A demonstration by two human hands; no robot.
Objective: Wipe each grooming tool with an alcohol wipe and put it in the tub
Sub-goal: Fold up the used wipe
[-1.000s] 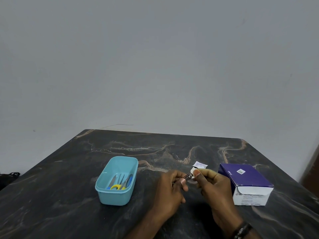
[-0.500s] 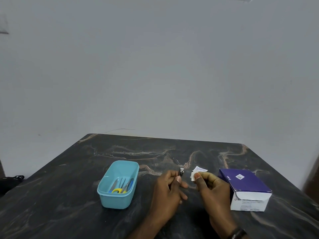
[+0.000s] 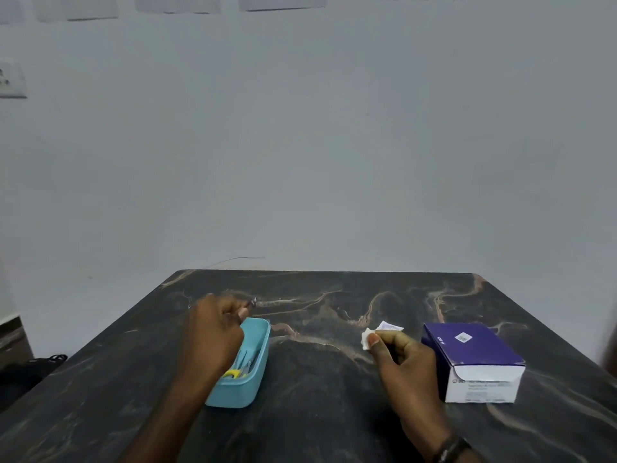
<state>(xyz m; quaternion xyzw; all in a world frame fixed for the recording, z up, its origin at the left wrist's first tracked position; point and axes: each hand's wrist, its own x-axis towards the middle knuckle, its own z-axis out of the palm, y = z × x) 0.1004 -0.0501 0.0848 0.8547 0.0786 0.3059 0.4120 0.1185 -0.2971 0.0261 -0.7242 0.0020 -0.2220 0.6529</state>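
Dark marble-patterned table point(image 3: 334, 295), tan veins running across top. Plain pale wall point(image 3: 300, 145) behind. Row of paper sheets point(image 3: 282, 1) along top edge of wall, cut off by frame. Switch plate point(image 3: 11, 80) on wall at far left. Thin wire point(image 3: 237, 259) lying just beyond table's far edge. Dark object point(image 3: 40, 362) low at left, beside table, too dim to identify.

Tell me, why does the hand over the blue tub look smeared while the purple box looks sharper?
Head view: the left hand over the tub shows motion blur, its small metal tool barely readable; the right hand with the wipe and the purple box are crisper; lighting is flat and dim.
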